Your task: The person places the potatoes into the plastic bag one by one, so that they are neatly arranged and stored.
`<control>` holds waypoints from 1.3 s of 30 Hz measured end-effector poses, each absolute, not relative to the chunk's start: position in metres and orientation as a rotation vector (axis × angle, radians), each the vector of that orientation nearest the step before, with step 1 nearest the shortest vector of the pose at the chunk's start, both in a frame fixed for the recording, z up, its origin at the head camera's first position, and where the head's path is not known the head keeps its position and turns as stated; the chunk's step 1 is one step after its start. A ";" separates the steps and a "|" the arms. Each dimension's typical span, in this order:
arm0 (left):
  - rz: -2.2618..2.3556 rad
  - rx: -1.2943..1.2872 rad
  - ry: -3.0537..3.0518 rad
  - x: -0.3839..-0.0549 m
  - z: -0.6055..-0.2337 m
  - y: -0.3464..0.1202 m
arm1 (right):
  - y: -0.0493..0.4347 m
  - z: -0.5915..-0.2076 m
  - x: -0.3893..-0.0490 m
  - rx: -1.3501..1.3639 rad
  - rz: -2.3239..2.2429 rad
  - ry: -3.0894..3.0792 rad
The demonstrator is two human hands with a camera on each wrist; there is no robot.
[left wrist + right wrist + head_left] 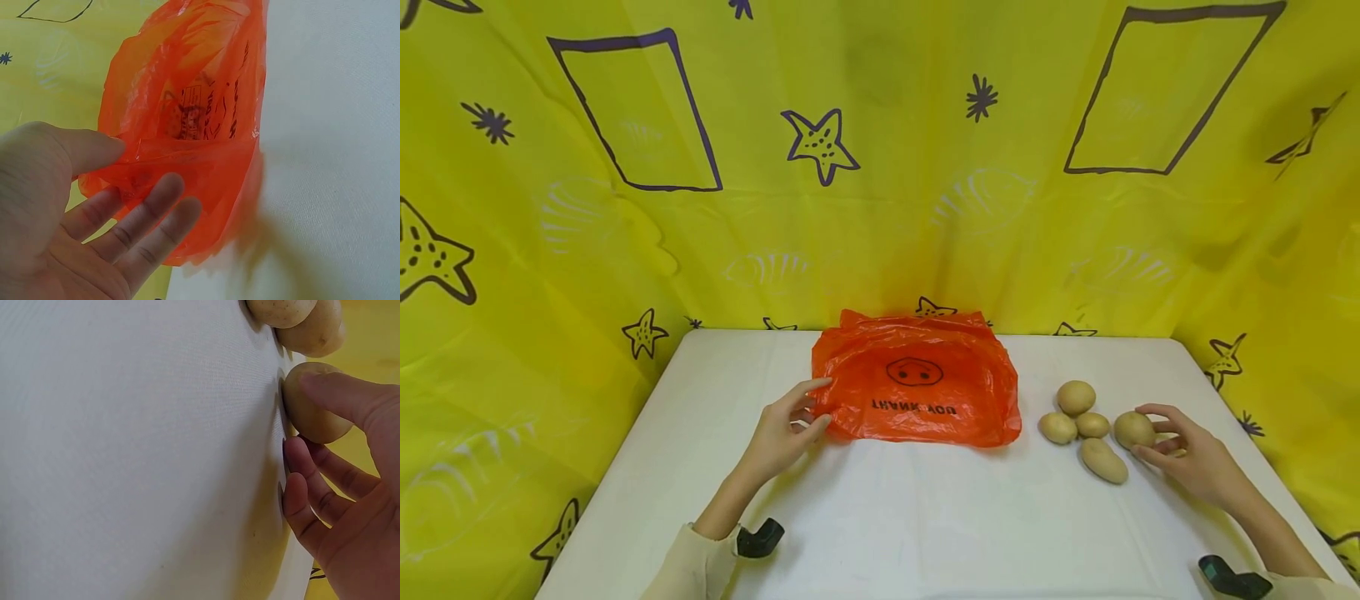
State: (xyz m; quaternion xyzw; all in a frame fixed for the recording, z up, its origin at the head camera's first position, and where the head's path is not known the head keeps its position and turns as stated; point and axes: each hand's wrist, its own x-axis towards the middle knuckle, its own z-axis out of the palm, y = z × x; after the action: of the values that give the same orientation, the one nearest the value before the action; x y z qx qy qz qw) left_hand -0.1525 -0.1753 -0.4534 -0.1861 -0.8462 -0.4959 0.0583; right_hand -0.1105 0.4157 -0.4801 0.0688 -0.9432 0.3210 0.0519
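A red plastic bag (917, 417) printed with a pig snout and THANK YOU lies on the table. My left hand (786, 433) is at its left edge, thumb and index fingertips apart and overlapping the film. In the left wrist view, the thumb of the left hand (81, 212) meets the bag's rim (187, 142); the index finger is hidden. At the right, my right hand (1195, 458) holds a round potato (1133, 431) between thumb and fingers. The thumb lies on that potato (319, 419) in the right wrist view. It appears still at table level.
Several other potatoes (1077, 397) sit clustered left of the held one, including a longer potato (1103, 462) in front. The white table (917, 517) is backed by a yellow curtain (880, 233). Black wrist devices (760, 538) sit by both sleeves.
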 end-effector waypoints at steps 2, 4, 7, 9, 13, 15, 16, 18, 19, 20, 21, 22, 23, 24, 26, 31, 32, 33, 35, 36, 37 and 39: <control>-1.500 -0.561 -2.570 -0.153 -0.453 -0.175 | 0.416 -0.480 -0.111 0.207 0.973 -2.866; -1.498 -0.557 -2.578 -0.152 -0.452 -0.174 | 0.415 -0.480 -0.111 0.199 0.968 -2.863; -1.494 -0.548 -2.593 -0.152 -0.452 -0.174 | 0.415 -0.478 -0.112 0.189 0.946 -2.862; -1.491 -0.546 -2.598 -0.152 -0.451 -0.174 | 0.415 -0.477 -0.112 0.189 0.928 -2.862; -1.489 -0.553 -2.596 -0.152 -0.451 -0.174 | 0.415 -0.473 -0.113 0.198 0.907 -2.865; -1.492 -0.556 -2.592 -0.151 -0.450 -0.174 | 0.415 -0.471 -0.113 0.198 0.914 -2.869; -1.493 -0.557 -2.591 -0.151 -0.450 -0.174 | 0.415 -0.471 -0.113 0.199 0.920 -2.868; -1.492 -0.557 -2.589 -0.150 -0.450 -0.174 | 0.415 -0.469 -0.113 0.203 0.925 -2.865; -1.493 -0.557 -2.586 -0.150 -0.450 -0.174 | 0.416 -0.468 -0.113 0.207 0.930 -2.859; -1.497 -0.559 -2.583 -0.150 -0.451 -0.174 | 0.416 -0.467 -0.113 0.211 0.932 -2.850; -1.500 -0.560 -2.581 -0.150 -0.451 -0.174 | 0.417 -0.466 -0.113 0.218 0.934 -2.838; -1.504 -0.560 -2.577 -0.149 -0.451 -0.174 | 0.418 -0.465 -0.114 0.225 0.936 -2.827; -1.510 -0.559 -2.574 -0.149 -0.451 -0.174 | 0.418 -0.464 -0.114 0.235 0.938 -2.815; -1.514 -0.560 -2.570 -0.149 -0.452 -0.174 | 0.419 -0.463 -0.114 0.243 0.946 -2.803; -1.517 -0.560 -2.567 -0.149 -0.452 -0.174 | 0.419 -0.461 -0.114 0.251 0.962 -2.781; -1.510 -0.561 -2.569 -0.149 -0.452 -0.174 | 0.416 -0.455 -0.114 0.262 0.987 -2.745; -1.510 -0.560 -2.569 -0.149 -0.452 -0.174 | 0.415 -0.453 -0.114 0.259 0.986 -2.740; -1.511 -0.559 -2.570 -0.149 -0.451 -0.174 | 0.414 -0.451 -0.114 0.270 0.987 -2.735; -1.514 -0.556 -2.571 -0.149 -0.451 -0.174 | 0.411 -0.447 -0.114 0.267 0.991 -2.734; -1.518 -0.554 -2.571 -0.149 -0.450 -0.174 | 0.410 -0.445 -0.114 0.265 0.998 -2.732; -1.523 -0.555 -2.571 -0.149 -0.450 -0.174 | 0.409 -0.443 -0.113 0.268 1.008 -2.730; -1.534 -0.557 -2.569 -0.150 -0.450 -0.174 | 0.406 -0.438 -0.113 0.276 1.037 -2.723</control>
State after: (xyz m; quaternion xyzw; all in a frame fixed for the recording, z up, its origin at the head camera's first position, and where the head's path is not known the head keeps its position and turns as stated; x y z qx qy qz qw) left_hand -0.1497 -0.1741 -0.4504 -0.1827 -0.8430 -0.5035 0.0493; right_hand -0.1133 0.4060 -0.4384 0.0937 -0.9250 0.3523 0.1072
